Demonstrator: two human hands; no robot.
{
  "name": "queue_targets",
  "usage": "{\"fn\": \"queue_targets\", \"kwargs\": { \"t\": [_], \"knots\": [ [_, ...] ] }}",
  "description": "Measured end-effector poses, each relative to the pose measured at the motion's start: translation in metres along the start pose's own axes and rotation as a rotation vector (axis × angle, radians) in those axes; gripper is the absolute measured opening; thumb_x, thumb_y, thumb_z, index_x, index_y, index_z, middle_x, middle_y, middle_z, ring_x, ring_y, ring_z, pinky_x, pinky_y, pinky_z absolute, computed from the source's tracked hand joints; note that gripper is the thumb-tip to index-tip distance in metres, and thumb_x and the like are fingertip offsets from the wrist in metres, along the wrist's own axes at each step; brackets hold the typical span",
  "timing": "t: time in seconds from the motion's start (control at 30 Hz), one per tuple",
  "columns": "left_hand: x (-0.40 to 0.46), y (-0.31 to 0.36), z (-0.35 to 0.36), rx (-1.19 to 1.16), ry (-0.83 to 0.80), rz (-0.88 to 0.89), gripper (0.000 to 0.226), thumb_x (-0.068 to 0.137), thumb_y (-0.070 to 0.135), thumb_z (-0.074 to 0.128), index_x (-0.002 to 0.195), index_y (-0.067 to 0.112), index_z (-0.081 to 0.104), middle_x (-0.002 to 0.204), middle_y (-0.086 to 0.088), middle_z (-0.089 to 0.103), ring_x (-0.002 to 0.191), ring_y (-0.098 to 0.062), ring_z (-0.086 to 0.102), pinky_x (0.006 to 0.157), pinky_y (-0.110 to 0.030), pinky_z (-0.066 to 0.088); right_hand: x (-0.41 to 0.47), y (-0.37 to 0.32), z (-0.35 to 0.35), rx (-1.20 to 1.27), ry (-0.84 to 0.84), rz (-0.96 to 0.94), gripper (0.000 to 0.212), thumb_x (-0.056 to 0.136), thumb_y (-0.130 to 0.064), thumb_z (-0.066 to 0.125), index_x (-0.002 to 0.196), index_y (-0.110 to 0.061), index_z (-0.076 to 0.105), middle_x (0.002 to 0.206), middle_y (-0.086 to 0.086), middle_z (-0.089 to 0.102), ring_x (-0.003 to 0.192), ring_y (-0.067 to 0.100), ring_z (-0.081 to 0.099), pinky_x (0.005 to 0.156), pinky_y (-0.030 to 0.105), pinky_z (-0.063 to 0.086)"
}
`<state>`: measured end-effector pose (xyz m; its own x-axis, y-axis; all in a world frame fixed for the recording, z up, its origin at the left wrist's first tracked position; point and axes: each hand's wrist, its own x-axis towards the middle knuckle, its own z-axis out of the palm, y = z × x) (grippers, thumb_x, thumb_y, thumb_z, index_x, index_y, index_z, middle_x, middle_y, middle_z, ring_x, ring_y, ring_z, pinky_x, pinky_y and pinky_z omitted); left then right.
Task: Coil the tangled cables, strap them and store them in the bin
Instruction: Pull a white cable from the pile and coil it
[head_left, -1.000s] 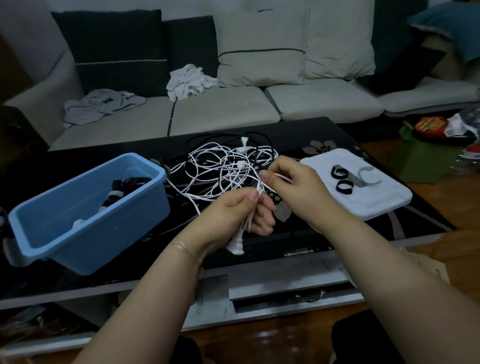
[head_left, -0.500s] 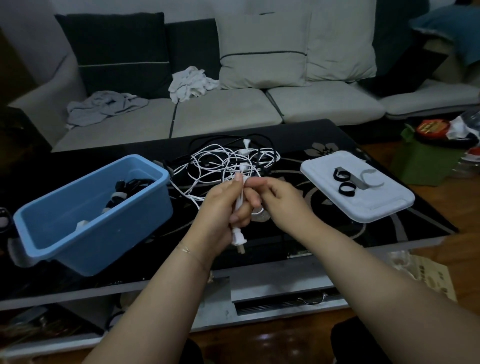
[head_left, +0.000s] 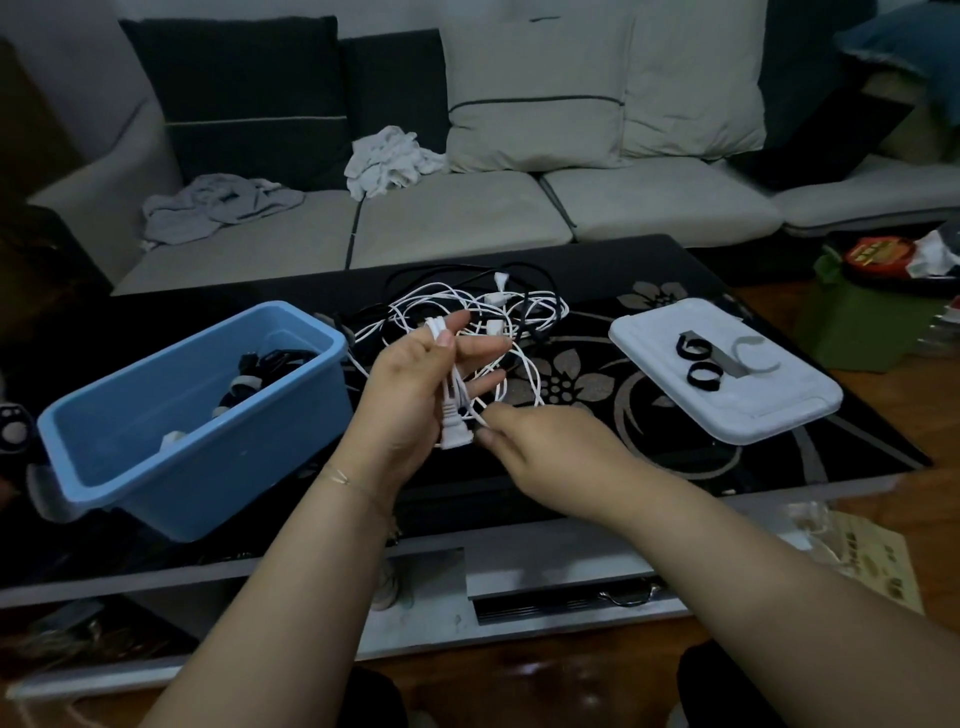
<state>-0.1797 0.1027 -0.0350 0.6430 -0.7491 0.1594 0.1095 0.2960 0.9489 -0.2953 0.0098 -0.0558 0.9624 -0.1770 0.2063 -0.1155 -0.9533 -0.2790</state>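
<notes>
left hand (head_left: 415, 384) holding white cable (head_left: 453, 410), no legible writing

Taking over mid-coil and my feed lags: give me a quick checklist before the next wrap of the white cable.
1. White cable held in left hand, plug end hanging below the palm: ok.
2. Right hand pinches the free strand: ok.
3. Strand free of the tangle on the table: not ok, it runs back into the pile.
4. Straps within reach on the white lid: ok.
5. Blue bin has room: ok.
6. Coil loops even: cannot tell.
</notes>
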Motion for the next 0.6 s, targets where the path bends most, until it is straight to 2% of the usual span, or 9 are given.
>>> {"fn": "queue_targets", "kwargs": {
  "t": [0.07,0.13,0.2,0.27,0.33,0.37,0.47,0.53,0.6],
  "knots": [
    [-0.001,-0.001,0.002,0.098,0.004,0.006,0.032,0.104,0.011,0.032,0.099,0.000,0.063,0.116,-0.022,0.063,0.116,-0.032,0.060,0.088,-0.037,0.056,0.001,0.003,-0.001,-0.037,0.016,-0.020,0.023,0.101,-0.039,0.034,0.091,-0.020,0.044,0.090,0.009,0.065,0.086,0.034,0.059,0.062,0.037,0.035],
    [-0.002,-0.001,0.004,0.200,-0.005,0.000,0.031,0.105,0.011,0.029,0.104,0.007,0.059,0.109,-0.019,0.067,0.110,-0.025,0.064,0.089,-0.033,0.055,0.001,0.003,-0.001,-0.071,0.041,-0.044,0.027,0.101,-0.040,0.034,0.093,-0.019,0.048,0.092,0.008,0.065,0.088,0.034,0.059,0.061,0.035,0.030],
    [-0.004,-0.001,0.006,0.322,-0.029,-0.010,0.027,0.105,0.011,0.026,0.115,0.010,0.052,0.101,-0.008,0.069,0.097,-0.014,0.067,0.081,-0.022,0.056,0.001,0.002,-0.003,-0.086,0.076,-0.061,0.029,0.099,-0.042,0.036,0.094,-0.019,0.053,0.093,0.007,0.066,0.088,0.032,0.060,0.061,0.034,0.027],
    [-0.006,-0.003,0.006,0.488,-0.061,-0.013,0.026,0.105,0.012,0.027,0.122,0.012,0.048,0.105,-0.001,0.068,0.086,-0.008,0.067,0.069,-0.013,0.052,-0.001,0.001,-0.008,-0.055,0.109,-0.062,0.027,0.097,-0.044,0.039,0.096,-0.023,0.056,0.092,0.005,0.068,0.088,0.030,0.061,0.060,0.033,0.029],
    [-0.008,-0.002,0.006,0.707,-0.089,-0.011,0.027,0.104,0.017,0.032,0.121,0.012,0.052,0.110,0.004,0.066,0.075,-0.004,0.064,0.059,-0.010,0.047,-0.003,0.002,-0.015,0.009,0.142,-0.051,0.023,0.094,-0.047,0.044,0.088,-0.027,0.055,0.088,0.002,0.069,0.086,0.029,0.062,0.060,0.033,0.032],
    [-0.009,-0.002,0.006,0.782,-0.102,-0.016,0.028,0.104,0.021,0.033,0.119,0.013,0.056,0.103,0.006,0.067,0.070,-0.004,0.062,0.054,-0.010,0.045,-0.004,0.003,-0.019,0.032,0.157,-0.040,0.023,0.093,-0.048,0.046,0.083,-0.028,0.052,0.086,0.001,0.069,0.084,0.027,0.062,0.060,0.033,0.033],
    [-0.014,0.002,0.008,0.765,-0.186,-0.057,0.044,0.102,0.046,0.027,0.086,0.026,0.063,0.056,0.006,0.056,0.047,-0.013,0.051,0.045,-0.022,0.038,-0.006,0.010,-0.028,0.081,0.203,-0.002,0.026,0.089,-0.052,0.052,0.082,-0.027,0.056,0.079,-0.003,0.068,0.080,0.022,0.062,0.063,0.035,0.042],
    [-0.015,0.002,0.012,0.700,-0.275,-0.073,0.058,0.097,0.058,0.022,0.073,0.023,0.061,0.052,0.000,0.056,0.042,-0.016,0.039,0.043,-0.025,0.031,-0.005,0.017,-0.031,0.087,0.237,0.026,0.028,0.087,-0.050,0.056,0.083,-0.023,0.059,0.071,-0.007,0.063,0.078,0.018,0.060,0.065,0.035,0.043],
    [-0.014,0.000,0.014,0.632,-0.363,-0.062,0.054,0.096,0.055,0.025,0.073,0.028,0.066,0.058,-0.006,0.063,0.041,-0.015,0.031,0.043,-0.023,0.025,-0.003,0.025,-0.033,0.115,0.235,0.060,0.023,0.086,-0.043,0.059,0.080,-0.021,0.058,0.065,-0.013,0.051,0.079,0.015,0.056,0.065,0.034,0.040]
  ]
}}
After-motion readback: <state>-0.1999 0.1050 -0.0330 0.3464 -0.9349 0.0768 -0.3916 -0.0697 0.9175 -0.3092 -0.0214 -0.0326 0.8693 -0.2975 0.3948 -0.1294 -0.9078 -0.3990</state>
